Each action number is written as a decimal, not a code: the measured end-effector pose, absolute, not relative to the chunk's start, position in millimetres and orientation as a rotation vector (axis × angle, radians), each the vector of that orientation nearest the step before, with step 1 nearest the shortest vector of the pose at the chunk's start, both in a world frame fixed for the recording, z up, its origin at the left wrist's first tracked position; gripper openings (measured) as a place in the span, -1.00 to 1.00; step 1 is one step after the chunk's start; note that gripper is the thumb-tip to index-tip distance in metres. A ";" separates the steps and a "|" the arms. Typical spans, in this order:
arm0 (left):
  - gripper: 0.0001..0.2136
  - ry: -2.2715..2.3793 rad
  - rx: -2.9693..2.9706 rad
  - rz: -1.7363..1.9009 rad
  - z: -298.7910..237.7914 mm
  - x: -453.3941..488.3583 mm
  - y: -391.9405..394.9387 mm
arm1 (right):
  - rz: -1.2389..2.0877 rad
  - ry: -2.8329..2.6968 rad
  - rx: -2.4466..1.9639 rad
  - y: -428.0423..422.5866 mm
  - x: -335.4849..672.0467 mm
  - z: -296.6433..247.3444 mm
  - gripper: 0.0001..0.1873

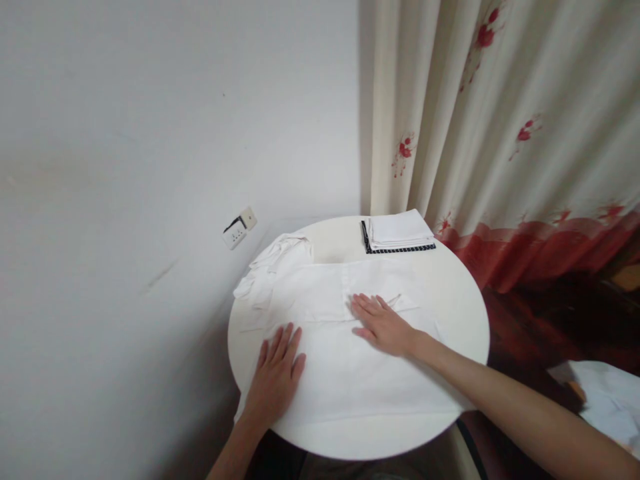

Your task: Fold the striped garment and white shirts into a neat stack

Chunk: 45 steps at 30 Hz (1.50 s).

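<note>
A white garment (345, 360) lies spread flat over a round white table (465, 313). My left hand (277, 373) rests palm down on the garment's near left part, fingers stretched out. Flat on the cloth near its middle lies my right hand (383, 323), fingers together and extended, just beside a fold line and a small flap. One end of the garment (273, 263) is bunched up at the table's far left edge.
A stack of folded white cloth (400, 230) sits on a dark-edged piece at the table's far side. A cream curtain with red flowers (500, 120) hangs behind on the right. A wall socket (239, 228) is on the grey wall. White fabric (613, 400) lies at lower right.
</note>
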<state>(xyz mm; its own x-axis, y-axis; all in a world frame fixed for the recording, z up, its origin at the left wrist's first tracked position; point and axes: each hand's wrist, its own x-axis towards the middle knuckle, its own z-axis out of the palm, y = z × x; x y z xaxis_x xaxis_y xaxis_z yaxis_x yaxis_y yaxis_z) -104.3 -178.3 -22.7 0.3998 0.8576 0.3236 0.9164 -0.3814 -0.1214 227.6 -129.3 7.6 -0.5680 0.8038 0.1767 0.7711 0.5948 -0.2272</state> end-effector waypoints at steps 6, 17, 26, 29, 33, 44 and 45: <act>-0.49 -1.545 -2.380 -0.312 -20.7 -105.5 -179.5 | 0.238 -2.614 -1.475 -53.9 274.8 -7.7 -0.26; -0.46 -1.530 -2.464 -0.408 -1.5 -83.3 -160.5 | -0.008 -2.276 -1.871 -21.6 327.8 -2.5 -0.34; -0.43 -1.200 -3.004 -0.196 12.0 33.5 -24.4 | 0.227 -2.662 -1.317 -31.4 224.1 -2.1 -0.32; -0.45 -1.288 -2.933 -0.159 -1.0 8.2 9.7 | 0.203 -2.587 -1.481 -16.3 258.8 -7.8 -0.33; -0.48 -1.432 -2.845 -0.187 6.4 -30.5 33.9 | 0.131 -2.474 -1.665 1.5 313.1 -9.2 -0.36; -0.59 -1.135 -3.061 -0.373 30.2 -18.4 -80.8 | 0.137 -2.352 -1.472 -101.7 269.1 10.0 -0.42; -0.65 -1.152 -3.067 -0.396 31.2 -23.4 -88.5 | 0.155 -2.356 -1.421 -116.8 264.8 9.3 -0.43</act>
